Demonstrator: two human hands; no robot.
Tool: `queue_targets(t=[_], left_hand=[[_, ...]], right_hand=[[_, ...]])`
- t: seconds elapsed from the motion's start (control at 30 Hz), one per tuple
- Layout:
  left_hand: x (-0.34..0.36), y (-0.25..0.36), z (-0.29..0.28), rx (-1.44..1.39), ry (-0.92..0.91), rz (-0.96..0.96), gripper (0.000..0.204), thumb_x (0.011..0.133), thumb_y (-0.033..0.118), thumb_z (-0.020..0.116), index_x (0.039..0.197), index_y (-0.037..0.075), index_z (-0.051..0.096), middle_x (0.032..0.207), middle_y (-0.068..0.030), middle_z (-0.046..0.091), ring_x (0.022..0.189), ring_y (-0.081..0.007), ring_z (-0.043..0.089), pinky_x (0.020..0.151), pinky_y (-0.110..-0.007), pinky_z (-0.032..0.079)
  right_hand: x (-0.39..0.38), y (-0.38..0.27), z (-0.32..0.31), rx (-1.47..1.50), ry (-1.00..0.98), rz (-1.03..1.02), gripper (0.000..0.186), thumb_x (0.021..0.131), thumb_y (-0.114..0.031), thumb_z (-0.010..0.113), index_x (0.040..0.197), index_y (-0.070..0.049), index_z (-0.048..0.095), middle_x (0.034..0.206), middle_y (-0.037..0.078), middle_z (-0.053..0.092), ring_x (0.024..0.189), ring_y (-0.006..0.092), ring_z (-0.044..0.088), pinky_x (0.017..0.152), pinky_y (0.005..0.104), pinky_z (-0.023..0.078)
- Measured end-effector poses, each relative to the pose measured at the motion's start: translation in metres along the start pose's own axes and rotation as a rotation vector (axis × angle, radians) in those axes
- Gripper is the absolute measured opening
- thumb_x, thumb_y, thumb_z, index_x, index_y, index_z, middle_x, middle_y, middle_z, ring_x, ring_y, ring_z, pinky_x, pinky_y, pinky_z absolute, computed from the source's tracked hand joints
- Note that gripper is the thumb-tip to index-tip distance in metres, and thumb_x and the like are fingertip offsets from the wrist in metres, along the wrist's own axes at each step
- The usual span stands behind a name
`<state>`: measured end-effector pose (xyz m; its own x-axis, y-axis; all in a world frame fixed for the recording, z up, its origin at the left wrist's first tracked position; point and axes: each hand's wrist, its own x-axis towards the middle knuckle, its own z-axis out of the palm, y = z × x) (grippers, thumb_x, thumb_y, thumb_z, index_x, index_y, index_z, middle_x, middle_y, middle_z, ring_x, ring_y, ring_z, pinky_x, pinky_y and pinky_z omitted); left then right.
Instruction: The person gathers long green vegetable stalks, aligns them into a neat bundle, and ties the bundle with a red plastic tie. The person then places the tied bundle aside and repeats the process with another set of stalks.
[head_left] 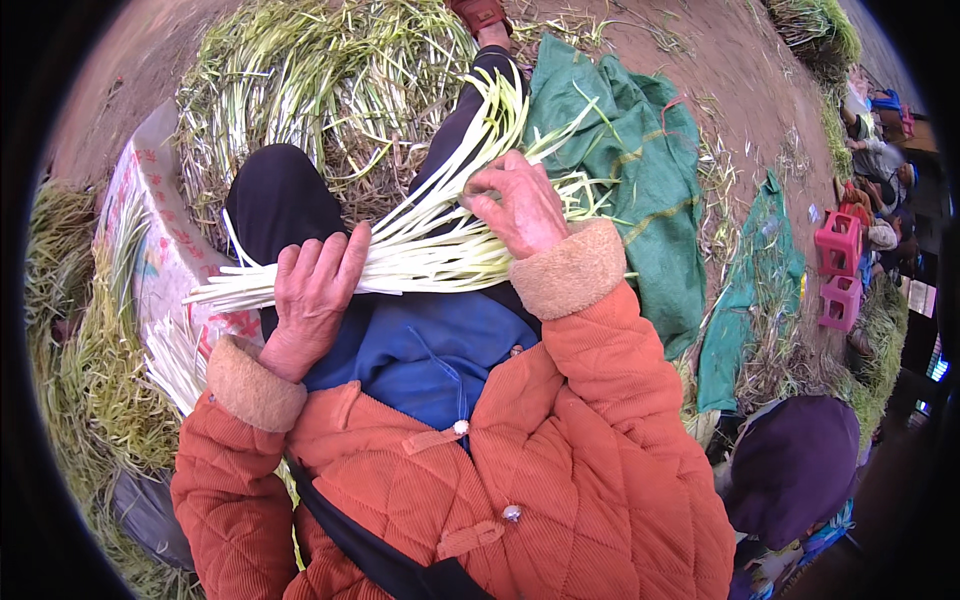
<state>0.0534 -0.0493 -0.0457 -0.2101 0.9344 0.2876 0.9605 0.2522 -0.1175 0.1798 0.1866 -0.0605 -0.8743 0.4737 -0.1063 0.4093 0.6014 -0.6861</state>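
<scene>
A loose bundle of long, pale green-white stalks, like garlic scapes (430,262), lies across my lap. My left hand (312,298) is closed over its left end, the cut ends poking out past my fingers. Over the right part of the bundle, my right hand (518,205) has its fingers bent in a pinch on some stalks; the fingertips are partly hidden. Several stalks fan upward and away between my right hand and my knee. Under the bundle are my dark trousers and a blue cloth (420,340).
A large heap of green stalks (310,70) lies ahead. Left stand a patterned cloth-covered block (165,215) and more stalks (115,370). Green sacking (655,190) lies right, with pink stools (838,245) beyond. A person in a purple head covering (795,470) is close at right.
</scene>
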Motion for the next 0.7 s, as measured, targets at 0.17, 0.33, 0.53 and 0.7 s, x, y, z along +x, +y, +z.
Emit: queue_targets(t=[0.17,0.33,0.53,0.7], left_hand=[[-0.003,0.001,0.002,0.025,0.004,-0.022,0.047,0.073,0.012,0.059,0.120,0.009,0.057,0.087,-0.0012,0.053,0.070,-0.0152,0.049,0.064,-0.031,0.037],[-0.001,0.001,0.004,0.014,0.021,-0.008,0.046,0.073,0.013,0.059,0.119,0.009,0.057,0.086,0.0000,0.052,0.070,-0.0150,0.049,0.064,-0.030,0.037],[-0.006,0.001,0.003,-0.005,-0.007,-0.014,0.046,0.073,0.013,0.059,0.119,0.009,0.056,0.084,0.0003,0.052,0.070,-0.0152,0.049,0.063,-0.030,0.037],[-0.005,-0.001,0.002,-0.010,0.000,-0.011,0.045,0.073,0.012,0.059,0.119,0.009,0.056,0.083,0.0000,0.051,0.071,-0.0155,0.048,0.063,-0.030,0.037]], right_hand=[[0.004,-0.035,0.010,-0.195,0.027,0.078,0.024,0.071,-0.027,0.072,0.080,-0.005,0.070,0.094,0.013,0.055,0.091,0.0340,0.051,0.080,0.0432,0.041],[-0.009,-0.028,0.039,-0.180,0.142,0.062,0.010,0.070,-0.014,0.070,0.075,-0.006,0.066,0.095,0.012,0.056,0.087,0.0338,0.051,0.077,0.0437,0.042],[-0.019,0.045,0.007,-0.335,0.510,0.095,0.009,0.079,-0.004,0.063,0.086,0.000,0.058,0.101,0.018,0.053,0.093,0.0369,0.053,0.081,0.0436,0.044],[-0.059,0.104,-0.050,-0.549,0.471,0.501,0.019,0.080,-0.012,0.062,0.097,-0.004,0.056,0.097,0.016,0.054,0.091,0.0364,0.056,0.076,0.0454,0.047]])
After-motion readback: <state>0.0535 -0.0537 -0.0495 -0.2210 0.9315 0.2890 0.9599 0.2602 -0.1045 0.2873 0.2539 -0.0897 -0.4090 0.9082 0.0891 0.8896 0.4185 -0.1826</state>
